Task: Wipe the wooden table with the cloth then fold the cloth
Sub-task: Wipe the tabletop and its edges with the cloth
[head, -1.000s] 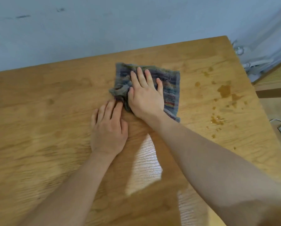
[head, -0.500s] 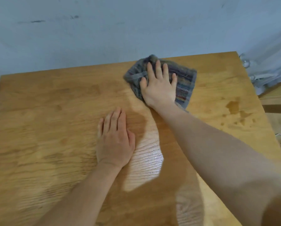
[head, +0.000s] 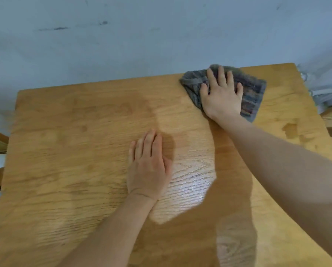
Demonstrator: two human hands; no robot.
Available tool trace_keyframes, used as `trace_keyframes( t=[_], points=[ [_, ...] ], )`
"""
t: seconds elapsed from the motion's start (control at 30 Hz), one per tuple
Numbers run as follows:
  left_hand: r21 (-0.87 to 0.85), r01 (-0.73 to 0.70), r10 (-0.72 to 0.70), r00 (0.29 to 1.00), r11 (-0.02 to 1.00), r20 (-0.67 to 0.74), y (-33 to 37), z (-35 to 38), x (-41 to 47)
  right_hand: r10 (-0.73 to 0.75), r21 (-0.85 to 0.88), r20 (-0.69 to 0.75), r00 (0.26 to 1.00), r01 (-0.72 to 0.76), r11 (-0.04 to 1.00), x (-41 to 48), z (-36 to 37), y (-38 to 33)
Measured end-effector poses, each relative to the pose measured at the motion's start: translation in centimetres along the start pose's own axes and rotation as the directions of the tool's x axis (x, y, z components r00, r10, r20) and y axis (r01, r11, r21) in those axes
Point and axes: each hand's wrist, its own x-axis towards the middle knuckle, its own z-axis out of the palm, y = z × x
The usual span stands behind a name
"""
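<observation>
Cloth (head: 252,93): grey, striped and rumpled, lying on the far right part of the table, its far edge at the table's far edge by the wall.
Right hand (head: 223,95): laid palm-down on the cloth, fingers straight and spread, pressing it flat rather than clutching it.
Left hand (head: 148,166): flat on bare wood near the middle of the table, fingers straight and together, holding nothing, well apart from the cloth.
Wooden table (head: 74,151): light grained wood with a glossy bright patch just right of the left hand; the arms cast dark shadows across it.
Stain (head: 291,130): a darker wet-looking mark near the right edge, nearer than the cloth.
Wall (head: 122,45): pale blue-grey with a few dark scuffs, directly behind the far edge.
</observation>
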Motion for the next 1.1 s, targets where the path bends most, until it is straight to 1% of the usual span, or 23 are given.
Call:
trace_keyframes(
  t=[0.07, 0.2, 0.27, 0.3, 0.37, 0.43, 0.5, 0.53, 0.6, 0.67, 0.73, 0.77, 0.83, 0.87, 0.9, 0.93, 1.0, 1.07, 1.1],
  points=[
    [-0.028, 0.002, -0.002, 1.000, 1.000, -0.022, 0.1, -0.1, 0.0, -0.075, -0.011, -0.002, 0.997, 0.075, 0.997, -4.9, 0.6, -1.6],
    [-0.045, -0.016, 0.015, 1.000, 0.999, -0.024, -0.1, -0.1, -0.3, -0.210, -0.024, 0.094, 0.973, 0.213, 0.977, -17.9, 1.5, -1.5],
    [-0.043, -0.023, 0.021, 0.999, 0.999, -0.039, -0.2, 0.0, -0.1, -0.269, -0.045, 0.121, 0.956, 0.276, 0.960, -21.1, 2.0, -0.8],
    [-0.041, -0.023, 0.021, 0.999, 0.999, -0.045, -0.2, 0.0, -0.1, -0.298, -0.037, 0.132, 0.945, 0.305, 0.952, -20.6, 1.9, -0.4],
    [-0.054, -0.023, 0.020, 0.999, 0.998, -0.050, -0.2, 0.1, 0.1, -0.314, -0.036, 0.129, 0.941, 0.321, 0.947, -16.8, 1.6, -0.2],
    [-0.054, -0.022, 0.019, 0.999, 0.998, -0.051, -0.3, 0.0, 0.1, -0.254, -0.047, 0.065, 0.965, 0.257, 0.965, -10.9, 1.2, -0.7],
    [-0.034, -0.029, 0.027, 0.999, 0.999, -0.041, -0.2, 0.1, -0.1, -0.149, -0.032, 0.052, 0.988, 0.150, 0.988, -5.2, 0.8, -1.3],
    [-0.030, -0.032, 0.030, 0.999, 0.999, -0.039, -0.2, 0.1, 0.0, -0.115, -0.017, 0.055, 0.992, 0.116, 0.993, -3.7, 0.7, -1.5],
    [-0.037, -0.034, 0.033, 0.998, 0.999, -0.048, -0.2, 0.2, -0.1, -0.110, -0.009, 0.034, 0.993, 0.110, 0.994, -5.1, 1.0, -1.5],
    [-0.035, -0.039, 0.036, 0.996, 0.999, -0.078, -0.2, 0.1, -0.1, -0.164, -0.040, 0.013, 0.986, 0.165, 0.986, -11.6, 1.1, -0.6],
    [-0.031, -0.029, 0.026, 0.996, 0.999, -0.090, -0.2, 0.1, -0.1, -0.262, -0.078, 0.082, 0.961, 0.269, 0.960, -19.1, 1.3, 1.0],
    [-0.028, -0.024, 0.021, 0.995, 0.999, -0.097, -0.2, 0.2, -0.1, -0.321, -0.087, 0.119, 0.940, 0.332, 0.939, -21.0, 1.2, 2.0],
    [-0.024, -0.037, 0.035, 0.995, 0.999, -0.096, -0.1, 0.1, 0.0, -0.437, -0.065, 0.178, 0.882, 0.454, 0.889, -20.2, 0.6, 3.9],
    [-0.028, -0.041, 0.038, 0.995, 0.999, -0.096, 0.0, 0.1, 0.0, -0.466, -0.079, 0.193, 0.864, 0.487, 0.870, -18.4, 0.4, 4.2],
    [-0.028, -0.038, 0.035, 0.995, 0.999, -0.096, 0.0, 0.1, 0.2, -0.463, -0.092, 0.191, 0.865, 0.486, 0.869, -16.2, 0.2, 4.1],
    [-0.024, -0.036, 0.034, 0.995, 0.999, -0.096, 0.0, 0.2, 0.1, -0.427, -0.081, 0.163, 0.889, 0.443, 0.893, -13.7, 0.0, 3.8],
    [-0.012, -0.040, 0.039, 0.994, 0.999, -0.100, 0.0, 0.4, 0.1, -0.291, -0.064, 0.113, 0.950, 0.299, 0.952, -9.0, -0.1, 2.9],
    [-0.013, -0.034, 0.033, 0.994, 0.999, -0.105, 0.0, 0.5, 0.1, -0.192, -0.069, 0.089, 0.977, 0.199, 0.978, -6.7, 0.0, 1.8],
    [-0.017, -0.029, 0.027, 0.994, 0.999, -0.103, 0.0, 0.4, 0.0, -0.176, -0.053, 0.089, 0.980, 0.181, 0.982, -6.7, 0.1, 1.3]
  ],
)
